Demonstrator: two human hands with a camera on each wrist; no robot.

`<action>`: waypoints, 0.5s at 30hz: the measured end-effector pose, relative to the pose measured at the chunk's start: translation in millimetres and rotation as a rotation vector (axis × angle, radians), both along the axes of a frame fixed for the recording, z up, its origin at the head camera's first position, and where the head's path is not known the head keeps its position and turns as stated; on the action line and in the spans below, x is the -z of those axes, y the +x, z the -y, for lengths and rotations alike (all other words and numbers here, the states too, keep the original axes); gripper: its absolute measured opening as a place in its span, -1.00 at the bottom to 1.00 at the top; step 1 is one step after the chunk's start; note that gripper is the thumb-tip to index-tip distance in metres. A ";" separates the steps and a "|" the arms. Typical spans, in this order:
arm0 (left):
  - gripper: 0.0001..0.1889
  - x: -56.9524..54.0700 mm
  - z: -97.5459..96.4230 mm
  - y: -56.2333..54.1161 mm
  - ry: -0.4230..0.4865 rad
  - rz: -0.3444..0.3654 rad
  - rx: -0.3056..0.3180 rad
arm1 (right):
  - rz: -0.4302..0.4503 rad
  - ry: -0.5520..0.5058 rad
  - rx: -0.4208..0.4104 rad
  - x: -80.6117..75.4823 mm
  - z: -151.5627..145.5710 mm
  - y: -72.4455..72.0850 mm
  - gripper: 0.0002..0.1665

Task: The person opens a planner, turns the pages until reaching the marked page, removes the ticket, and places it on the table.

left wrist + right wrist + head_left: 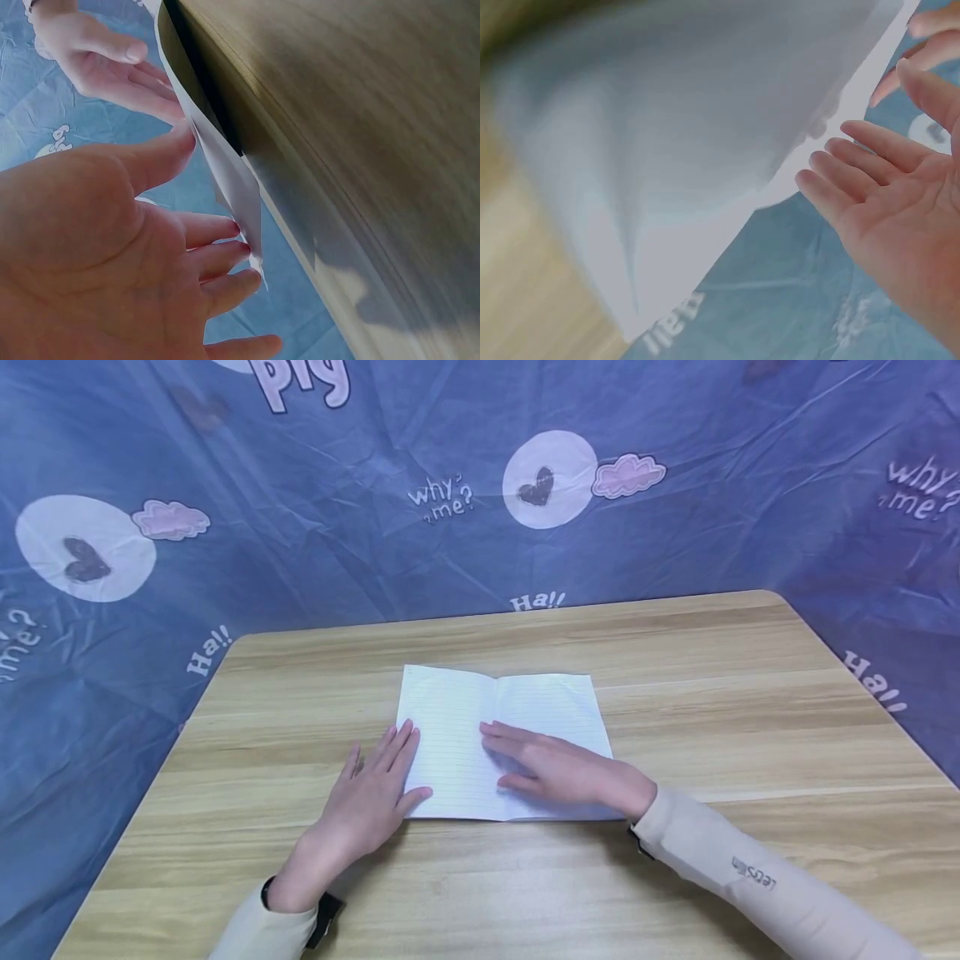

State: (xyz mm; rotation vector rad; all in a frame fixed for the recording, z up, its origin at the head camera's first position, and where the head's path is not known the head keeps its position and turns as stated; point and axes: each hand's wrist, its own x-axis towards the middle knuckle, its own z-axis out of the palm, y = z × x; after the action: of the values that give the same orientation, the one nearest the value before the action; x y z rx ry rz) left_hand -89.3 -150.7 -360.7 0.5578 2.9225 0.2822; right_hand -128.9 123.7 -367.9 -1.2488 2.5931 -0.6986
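A lined notebook (457,743) lies spread out on the wooden table, its centre fold running away from the person. Along its left edge rests my left hand (372,797), fingers straight, fingertips and thumb on the left page. In the left wrist view that hand's fingertips (244,281) touch the page edge, which bends up from the table. My right hand (558,767) is over the right page, fingers extended toward the fold. From the right wrist view, the right hand (900,217) has its palm facing the paper (682,150) with fingertips close to it.
The light wooden table (712,693) reaches out around the notebook on all sides. Behind and beside it hangs a blue printed cloth (337,510) with hearts, clouds and lettering. Both forearms wear pale sleeves (750,877), with black straps (324,918) at the wrists.
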 end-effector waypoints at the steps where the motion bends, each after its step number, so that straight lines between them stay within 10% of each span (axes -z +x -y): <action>1: -0.20 -0.1 0.0 0.0 0.001 -0.001 0.000 | 0.000 -0.006 0.011 -0.3 -3.3 -3.2 -0.31; 15: -0.20 -0.8 0.3 0.4 0.000 0.009 -0.004 | -0.018 -0.008 0.181 6.9 -45.7 -45.9 -0.32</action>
State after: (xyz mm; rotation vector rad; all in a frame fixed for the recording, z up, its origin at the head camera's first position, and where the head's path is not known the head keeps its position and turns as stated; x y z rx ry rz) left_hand -88.9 -150.9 -359.9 0.5493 2.9155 0.2839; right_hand -174.8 169.4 -374.8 -1.0347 2.7451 -0.7324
